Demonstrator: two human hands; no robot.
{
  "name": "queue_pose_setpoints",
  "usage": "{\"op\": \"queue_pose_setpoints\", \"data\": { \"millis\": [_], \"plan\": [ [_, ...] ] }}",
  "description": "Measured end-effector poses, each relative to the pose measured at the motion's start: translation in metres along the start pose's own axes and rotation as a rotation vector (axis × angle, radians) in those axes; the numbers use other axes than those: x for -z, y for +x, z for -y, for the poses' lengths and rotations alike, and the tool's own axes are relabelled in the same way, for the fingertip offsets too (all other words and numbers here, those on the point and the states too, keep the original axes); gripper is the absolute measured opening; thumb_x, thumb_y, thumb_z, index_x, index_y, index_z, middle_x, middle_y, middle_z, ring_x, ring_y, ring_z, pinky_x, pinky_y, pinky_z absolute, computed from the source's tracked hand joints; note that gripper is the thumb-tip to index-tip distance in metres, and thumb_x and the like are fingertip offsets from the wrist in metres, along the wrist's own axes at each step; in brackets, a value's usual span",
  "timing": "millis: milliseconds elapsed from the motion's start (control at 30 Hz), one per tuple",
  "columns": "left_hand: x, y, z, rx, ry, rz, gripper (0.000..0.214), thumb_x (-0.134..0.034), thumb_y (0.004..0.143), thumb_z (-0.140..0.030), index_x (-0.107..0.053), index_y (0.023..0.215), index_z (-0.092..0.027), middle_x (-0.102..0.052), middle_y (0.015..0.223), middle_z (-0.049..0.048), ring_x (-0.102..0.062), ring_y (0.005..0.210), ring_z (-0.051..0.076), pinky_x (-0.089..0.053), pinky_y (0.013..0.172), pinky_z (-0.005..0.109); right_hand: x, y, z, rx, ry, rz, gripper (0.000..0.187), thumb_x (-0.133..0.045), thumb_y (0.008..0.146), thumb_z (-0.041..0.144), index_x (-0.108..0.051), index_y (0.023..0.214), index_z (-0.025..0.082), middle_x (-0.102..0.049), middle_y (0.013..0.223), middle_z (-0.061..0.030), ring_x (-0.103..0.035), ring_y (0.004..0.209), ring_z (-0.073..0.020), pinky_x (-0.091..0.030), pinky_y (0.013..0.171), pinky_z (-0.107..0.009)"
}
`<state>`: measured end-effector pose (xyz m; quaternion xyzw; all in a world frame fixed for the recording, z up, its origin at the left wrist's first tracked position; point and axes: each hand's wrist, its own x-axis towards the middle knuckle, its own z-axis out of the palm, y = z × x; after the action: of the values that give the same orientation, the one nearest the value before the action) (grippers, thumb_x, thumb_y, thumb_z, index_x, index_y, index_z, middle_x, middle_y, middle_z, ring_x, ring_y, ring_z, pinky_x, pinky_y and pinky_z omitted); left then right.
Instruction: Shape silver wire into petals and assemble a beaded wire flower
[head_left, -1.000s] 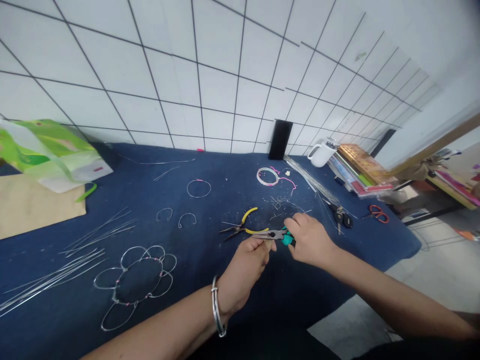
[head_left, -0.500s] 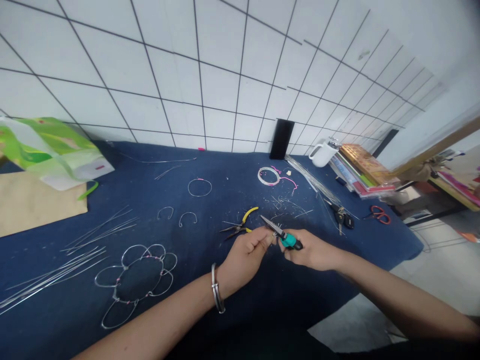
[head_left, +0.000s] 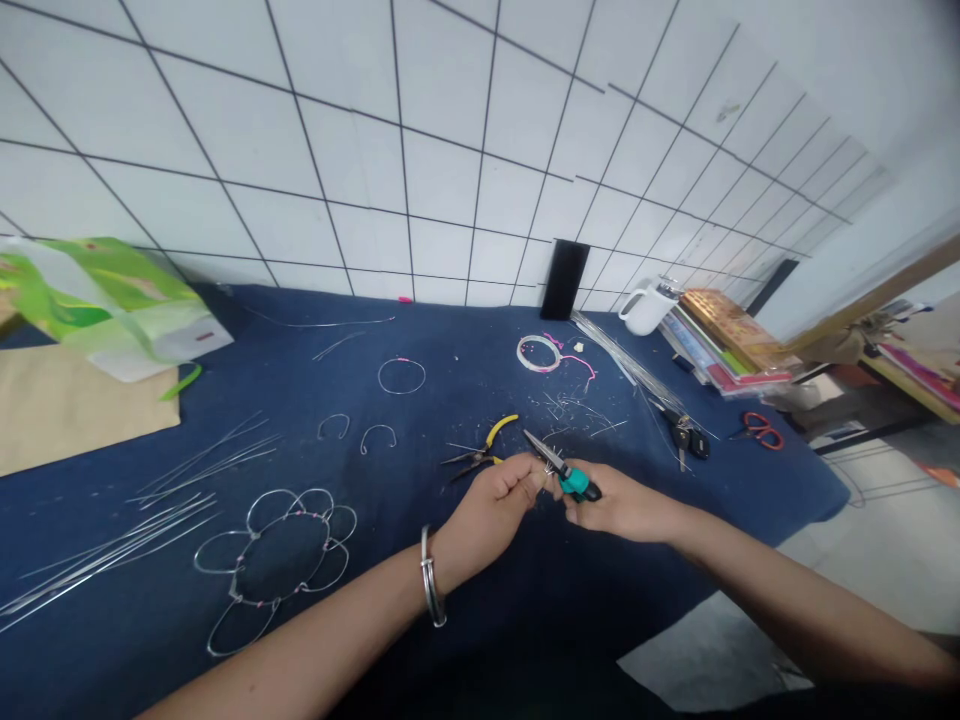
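Observation:
My right hand (head_left: 619, 505) grips teal-handled pliers (head_left: 561, 468), their jaws pointing up and left. My left hand (head_left: 491, 510) is closed in a pinch right beside the pliers' jaws, on something too small to make out, perhaps a short wire. Both hands hover over the blue cloth-covered table (head_left: 420, 600). Yellow-handled pliers (head_left: 484, 448) lie on the cloth just beyond my left hand. A silver bangle (head_left: 430, 590) is on my left wrist.
A flower-shaped wire frame (head_left: 274, 560) lies front left, straight wires (head_left: 112, 545) beside it, wire rings and hooks (head_left: 401, 376) further back. Wire scraps, a tape roll (head_left: 536, 352), keys (head_left: 686, 437), red scissors (head_left: 761, 428), a white mug (head_left: 645, 305), books (head_left: 731, 345) and a green bag (head_left: 97, 300) sit around.
The teal pliers turned from lying level to pointing up and left. My right hand dropped lower and nearer to me; my left hand rose slightly and stays pinched at the jaws.

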<state>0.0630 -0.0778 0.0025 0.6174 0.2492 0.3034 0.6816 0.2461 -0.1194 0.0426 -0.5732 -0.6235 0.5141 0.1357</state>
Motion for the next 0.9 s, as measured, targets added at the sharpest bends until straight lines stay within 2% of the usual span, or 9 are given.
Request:
{"op": "queue_pose_setpoints", "data": {
  "millis": [133,233,300,367,433,500,567,667,900],
  "plan": [
    [-0.001,-0.001,0.000,0.020,0.053,-0.017,0.022,-0.038,0.086,-0.027,-0.056,0.079,-0.016,-0.035,0.058,-0.0047,-0.031,0.054,0.010,-0.028,0.053,0.021,0.003,-0.006,0.005,-0.047,-0.269,-0.050,0.022,-0.054,0.070,0.019,-0.049,0.092,0.019,-0.051,0.077,0.0005,-0.047,0.068,-0.0127,-0.038,0.061,-0.025],
    [-0.001,-0.002,-0.002,0.034,0.164,-0.055,0.023,-0.038,0.085,-0.026,-0.058,0.080,-0.017,-0.042,0.061,-0.0032,-0.036,0.057,0.011,-0.030,0.056,0.022,0.004,-0.011,0.008,-0.029,-0.498,-0.237,0.031,-0.054,0.068,0.018,-0.050,0.099,0.019,-0.052,0.087,-0.0040,-0.048,0.080,-0.0180,-0.037,0.072,-0.033],
    [-0.001,-0.002,-0.005,0.048,0.208,-0.081,0.022,-0.039,0.084,-0.026,-0.059,0.079,-0.017,-0.042,0.060,-0.0032,-0.037,0.057,0.011,-0.030,0.055,0.022,0.004,-0.012,0.007,-0.028,-0.518,-0.340,0.036,-0.054,0.066,0.015,-0.050,0.102,0.019,-0.052,0.092,-0.0063,-0.048,0.088,-0.0209,-0.035,0.078,-0.037],
    [-0.001,-0.003,-0.008,0.053,0.191,-0.089,0.022,-0.040,0.084,-0.026,-0.059,0.078,-0.017,-0.040,0.058,-0.0038,-0.035,0.055,0.011,-0.029,0.054,0.021,0.004,-0.014,0.004,-0.069,-0.283,-0.271,0.036,-0.054,0.066,0.015,-0.050,0.102,0.018,-0.054,0.093,-0.0063,-0.050,0.088,-0.0204,-0.037,0.078,-0.038],
    [-0.001,-0.003,-0.010,0.060,0.137,-0.102,0.021,-0.040,0.084,-0.027,-0.058,0.078,-0.017,-0.036,0.057,-0.0044,-0.033,0.054,0.010,-0.028,0.051,0.020,0.004,-0.015,0.000,-0.104,0.128,-0.108,0.034,-0.054,0.067,0.016,-0.050,0.101,0.018,-0.056,0.093,-0.0058,-0.054,0.086,-0.0188,-0.040,0.078,-0.037],
    [0.000,-0.003,-0.011,0.076,0.070,-0.139,0.021,-0.040,0.084,-0.028,-0.057,0.081,-0.017,-0.033,0.056,-0.0049,-0.030,0.052,0.009,-0.026,0.049,0.019,0.003,-0.018,-0.004,-0.102,0.510,0.008,0.036,-0.053,0.068,0.016,-0.049,0.104,0.017,-0.058,0.096,-0.0074,-0.057,0.088,-0.0199,-0.042,0.081,-0.039],
    [0.001,-0.003,-0.013,0.088,-0.003,-0.179,0.021,-0.041,0.085,-0.030,-0.056,0.085,-0.017,-0.032,0.056,-0.0052,-0.029,0.051,0.009,-0.025,0.047,0.019,0.002,-0.021,-0.006,-0.071,0.763,0.073,0.040,-0.053,0.068,0.018,-0.049,0.107,0.016,-0.059,0.100,-0.0105,-0.058,0.093,-0.0227,-0.041,0.084,-0.043],
    [0.003,-0.005,-0.017,0.102,-0.098,-0.204,0.023,-0.041,0.086,-0.034,-0.056,0.090,-0.017,-0.030,0.056,-0.0057,-0.026,0.049,0.008,-0.023,0.046,0.019,-0.001,-0.022,-0.008,-0.018,0.932,0.106,0.042,-0.054,0.066,0.019,-0.049,0.108,0.014,-0.060,0.103,-0.0138,-0.059,0.094,-0.0253,-0.039,0.086,-0.047],
    [0.001,-0.006,-0.020,0.104,-0.188,-0.218,0.026,-0.045,0.084,-0.039,-0.055,0.089,-0.016,-0.029,0.054,-0.0061,-0.024,0.048,0.007,-0.019,0.044,0.020,-0.014,-0.016,-0.013,0.086,0.943,0.098,0.038,-0.059,0.064,0.017,-0.053,0.102,0.012,-0.062,0.088,-0.0102,-0.062,0.083,-0.0237,-0.043,0.081,-0.044]
  ]
}}
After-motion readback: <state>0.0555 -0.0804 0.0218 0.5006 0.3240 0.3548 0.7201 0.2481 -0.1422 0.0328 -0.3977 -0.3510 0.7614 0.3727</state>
